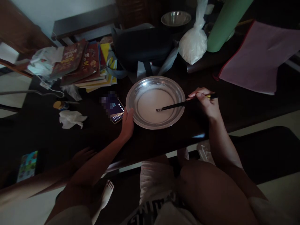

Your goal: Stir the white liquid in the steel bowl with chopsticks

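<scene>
Both hands work the round steel plate of pale batter [155, 102] mid-table: left hand [127, 123] pressing its near-left rim should stay firm while right hand [206, 101], fingers pinched around the thin dark stick [178, 106], stirs gently inside the rim.

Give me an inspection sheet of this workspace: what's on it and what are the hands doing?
Surface: dark table, dimly lit.
Job's things: steel plate with white liquid; thin dark utensil, tip in the liquid.
Clutter: book stack, phone, crumpled tissue, white bag, steel bowl, pink folder.
Hands: left hand touches the plate's rim; right hand grips the utensil.
Cables: white cable near the books.
Surroundings: the person's bare foot below the table.
</scene>
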### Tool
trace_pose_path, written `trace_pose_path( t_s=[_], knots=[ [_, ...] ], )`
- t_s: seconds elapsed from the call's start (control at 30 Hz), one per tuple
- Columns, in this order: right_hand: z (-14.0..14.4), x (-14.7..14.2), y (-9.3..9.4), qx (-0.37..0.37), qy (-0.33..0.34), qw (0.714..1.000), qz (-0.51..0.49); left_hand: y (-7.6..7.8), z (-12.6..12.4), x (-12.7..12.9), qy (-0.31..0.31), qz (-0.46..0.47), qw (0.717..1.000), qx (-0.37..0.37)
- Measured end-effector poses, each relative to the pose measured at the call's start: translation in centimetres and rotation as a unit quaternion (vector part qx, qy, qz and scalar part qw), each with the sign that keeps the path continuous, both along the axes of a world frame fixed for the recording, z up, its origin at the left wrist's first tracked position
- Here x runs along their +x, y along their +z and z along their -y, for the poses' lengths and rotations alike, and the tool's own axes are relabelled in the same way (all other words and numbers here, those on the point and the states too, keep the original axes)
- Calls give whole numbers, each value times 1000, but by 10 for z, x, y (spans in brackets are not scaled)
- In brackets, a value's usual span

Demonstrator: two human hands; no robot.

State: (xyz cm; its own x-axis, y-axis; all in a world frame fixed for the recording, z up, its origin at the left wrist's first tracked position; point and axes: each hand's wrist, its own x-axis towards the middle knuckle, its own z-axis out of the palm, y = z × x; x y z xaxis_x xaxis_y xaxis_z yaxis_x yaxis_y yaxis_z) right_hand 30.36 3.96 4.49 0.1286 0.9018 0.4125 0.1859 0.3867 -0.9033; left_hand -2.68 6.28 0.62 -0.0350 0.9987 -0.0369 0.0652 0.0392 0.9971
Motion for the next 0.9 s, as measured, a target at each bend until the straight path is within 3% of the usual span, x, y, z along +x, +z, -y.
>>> trace_pose_path(
  t_s=[0.1,0.3,0.43,0.63,0.8,0.9],
  knots=[
    [1,-1,1,0,31,999,33,2,0,0,3,-14,1000,6],
    [1,-1,0,-1,-17,999,-29,5,1,1,0,-25,1000,5],
    [1,-1,1,-15,21,1000,14,5,2,1,0,-31,1000,6],
    [1,-2,2,-5,-35,999,-7,6,2,1,6,-24,1000,5],
    [2,-2,3,-27,11,999,17,6,1,2,11,-8,1000,1],
    [1,-2,2,-14,-11,999,30,7,2,2,12,-19,1000,7]
  ],
)
